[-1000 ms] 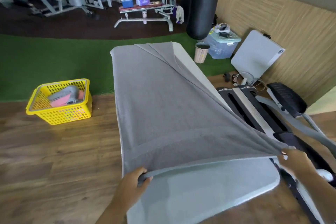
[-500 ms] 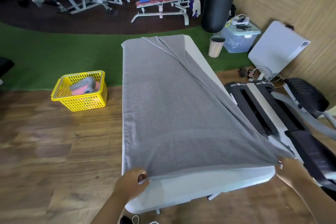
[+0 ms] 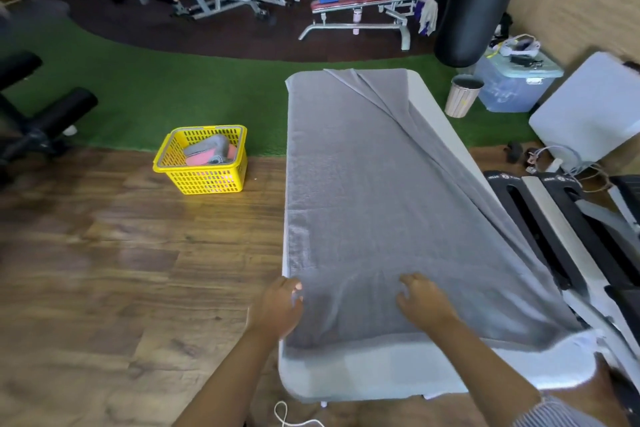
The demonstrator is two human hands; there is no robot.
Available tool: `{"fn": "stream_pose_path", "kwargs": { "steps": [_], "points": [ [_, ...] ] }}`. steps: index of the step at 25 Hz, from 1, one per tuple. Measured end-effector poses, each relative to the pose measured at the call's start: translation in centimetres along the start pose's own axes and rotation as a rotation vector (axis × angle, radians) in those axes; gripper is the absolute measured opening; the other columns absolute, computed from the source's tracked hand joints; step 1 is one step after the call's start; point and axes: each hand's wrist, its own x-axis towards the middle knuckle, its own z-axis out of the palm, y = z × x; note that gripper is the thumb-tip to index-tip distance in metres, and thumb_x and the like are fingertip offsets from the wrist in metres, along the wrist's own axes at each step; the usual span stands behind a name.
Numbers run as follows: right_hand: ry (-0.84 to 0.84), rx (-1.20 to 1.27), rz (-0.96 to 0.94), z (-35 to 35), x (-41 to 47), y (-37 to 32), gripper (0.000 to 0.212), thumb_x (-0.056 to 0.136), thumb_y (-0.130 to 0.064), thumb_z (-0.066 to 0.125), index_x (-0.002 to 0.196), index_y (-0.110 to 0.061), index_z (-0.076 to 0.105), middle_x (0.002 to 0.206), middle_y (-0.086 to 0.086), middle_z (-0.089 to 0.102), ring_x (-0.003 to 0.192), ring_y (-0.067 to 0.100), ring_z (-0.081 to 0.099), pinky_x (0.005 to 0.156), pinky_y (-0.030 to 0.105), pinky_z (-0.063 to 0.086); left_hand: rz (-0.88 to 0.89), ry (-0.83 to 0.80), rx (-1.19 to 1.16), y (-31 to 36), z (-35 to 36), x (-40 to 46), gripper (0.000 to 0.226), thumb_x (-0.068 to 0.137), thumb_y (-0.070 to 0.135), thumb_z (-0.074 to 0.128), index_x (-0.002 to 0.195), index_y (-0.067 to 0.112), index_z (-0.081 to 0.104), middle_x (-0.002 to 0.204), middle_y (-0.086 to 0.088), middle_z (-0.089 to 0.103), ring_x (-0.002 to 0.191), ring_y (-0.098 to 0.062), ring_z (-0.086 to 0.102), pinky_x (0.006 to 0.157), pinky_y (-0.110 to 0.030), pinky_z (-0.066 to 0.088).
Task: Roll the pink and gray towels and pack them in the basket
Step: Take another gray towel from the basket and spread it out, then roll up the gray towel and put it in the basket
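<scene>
Gray towel (image 3: 374,204) spread on tabletop (image 3: 363,374). Left hand (image 3: 278,308) and right hand (image 3: 424,302) rest loose, gripping nothing. Flatten right-side fold first; roll tight, edges aligned.

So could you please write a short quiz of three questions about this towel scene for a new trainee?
1. True or false: the gray towel lies spread over the white table.
2. Where does the yellow basket stand? A) on the table B) on the wooden floor C) on the weight bench
3. Fill in: the basket already holds rolled towels, gray and ____.

Key: 1 true; 2 B; 3 pink.
</scene>
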Motion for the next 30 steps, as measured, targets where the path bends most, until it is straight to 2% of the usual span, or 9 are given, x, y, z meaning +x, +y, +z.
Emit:
{"fn": "stream_pose_path", "kwargs": {
  "steps": [2,5,8,11,16,20,24,27,30],
  "points": [
    [-0.025,-0.018,-0.085,2.3,1.4,-5.1,0.041,0.076,-0.027,0.043,0.104,-0.003,0.061,0.104,0.019,0.060,0.095,0.037,0.060,0.080,0.040,0.050,0.005,-0.002,0.092,-1.7,-1.2,1.0,0.030,0.092,0.031,0.047,0.120,0.030,0.054,0.124,0.010,0.054,0.107,-0.021,0.059,0.079,-0.032,0.045],
    [-0.009,-0.032,-0.100,5.0,3.3,-11.9,0.031,0.081,-0.025,0.046,0.103,-0.007,0.059,0.105,0.015,0.059,0.097,0.035,0.059,0.079,0.039,0.049,0.024,-0.018,0.171,-5.4,-3.5,2.7,0.035,0.092,0.036,0.042,0.126,0.031,0.050,0.127,0.009,0.053,0.109,-0.022,0.059,0.075,-0.031,0.040],
    [0.034,-0.006,-0.059,7.2,5.3,-17.4,0.028,0.084,-0.022,0.048,0.102,-0.004,0.060,0.104,0.016,0.060,0.097,0.036,0.059,0.078,0.040,0.048,0.089,-0.049,0.143,-11.0,-6.0,4.6,0.045,0.090,0.046,0.029,0.129,0.031,0.048,0.129,0.007,0.054,0.110,-0.020,0.058,0.082,-0.029,0.042],
    [0.070,0.028,-0.018,8.6,7.6,-21.8,0.031,0.081,-0.025,0.043,0.095,-0.003,0.060,0.098,0.017,0.062,0.092,0.037,0.060,0.074,0.038,0.047,0.116,-0.045,0.089,-16.6,-9.4,7.3,0.037,0.097,0.039,0.038,0.131,0.030,0.047,0.128,0.006,0.057,0.110,-0.020,0.059,0.086,-0.030,0.045],
    [0.106,0.021,0.116,9.2,10.2,-26.3,0.026,0.088,-0.022,0.048,0.106,-0.009,0.061,0.105,0.010,0.063,0.094,0.029,0.061,0.075,0.033,0.048,0.149,-0.021,0.066,-22.3,-14.3,12.2,0.033,0.097,0.039,0.041,0.127,0.029,0.051,0.124,0.008,0.058,0.108,-0.016,0.059,0.088,-0.032,0.046],
    [0.118,0.052,0.160,8.2,14.6,-27.9,0.027,0.086,-0.024,0.043,0.098,-0.008,0.061,0.099,0.010,0.063,0.088,0.028,0.061,0.070,0.031,0.045,0.199,0.061,0.016,-22.9,-17.7,17.4,0.033,0.089,0.041,0.043,0.116,0.029,0.058,0.114,0.008,0.063,0.106,-0.021,0.062,0.085,-0.033,0.047],
    [0.144,0.054,0.217,6.5,22.8,-29.5,0.009,0.084,-0.013,0.049,0.075,-0.012,0.050,0.083,0.006,0.053,0.078,0.030,0.057,0.064,0.031,0.041,0.220,0.066,-0.032,-23.3,-20.9,26.1,0.023,0.093,0.031,0.051,0.115,0.028,0.058,0.116,0.009,0.062,0.106,-0.020,0.062,0.085,-0.030,0.045],
    [0.182,0.069,0.244,5.1,30.7,-29.1,0.024,0.083,-0.011,0.049,0.064,-0.015,0.035,0.076,0.005,0.046,0.066,0.026,0.045,0.062,0.034,0.043,0.289,0.096,-0.030,-22.0,-23.5,35.1,0.025,0.094,0.030,0.050,0.116,0.025,0.058,0.121,0.006,0.061,0.104,-0.019,0.061,0.079,-0.028,0.043],
    [0.223,0.092,0.306,2.4,38.9,-27.6,0.034,0.083,-0.010,0.051,0.059,-0.021,0.028,0.076,0.008,0.048,0.065,0.025,0.046,0.062,0.034,0.042,0.377,0.093,0.058,-18.7,-25.9,45.1,0.038,0.089,0.042,0.033,0.114,0.026,0.056,0.118,0.005,0.060,0.106,-0.022,0.058,0.080,-0.031,0.044]
  ]
}}
